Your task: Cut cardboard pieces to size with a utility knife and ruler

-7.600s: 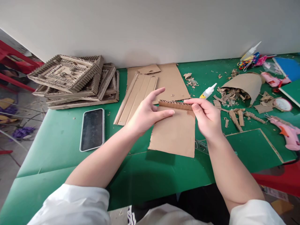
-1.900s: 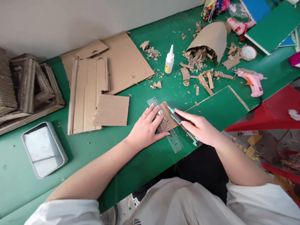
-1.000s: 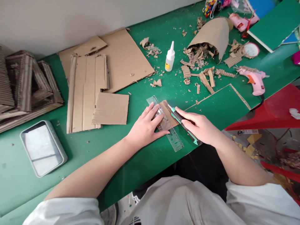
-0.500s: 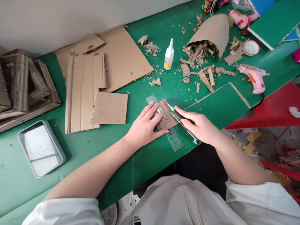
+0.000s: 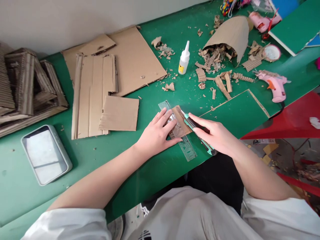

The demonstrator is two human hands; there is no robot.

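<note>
My left hand (image 5: 155, 135) lies flat with fingers spread, pressing a clear green ruler (image 5: 186, 146) onto a small brown cardboard piece (image 5: 180, 125) on the green table (image 5: 150, 100). My right hand (image 5: 217, 136) is closed around a teal utility knife (image 5: 193, 128), index finger stretched along its back. The blade tip rests on the cardboard beside the ruler's right edge.
Cardboard sheets (image 5: 120, 70) and a cut square (image 5: 119, 114) lie left of my hands. A phone (image 5: 45, 154) sits near left. Stacked corrugated frames (image 5: 27, 86) stand far left. Behind are a glue bottle (image 5: 184, 62), scraps (image 5: 217, 70), a curled cardboard (image 5: 231, 33) and a pink glue gun (image 5: 273, 86).
Since several seconds ago the larger cardboard was put down and the knife and ruler taken up. Over the last second the hands have hardly moved; only the camera shifted slightly.
</note>
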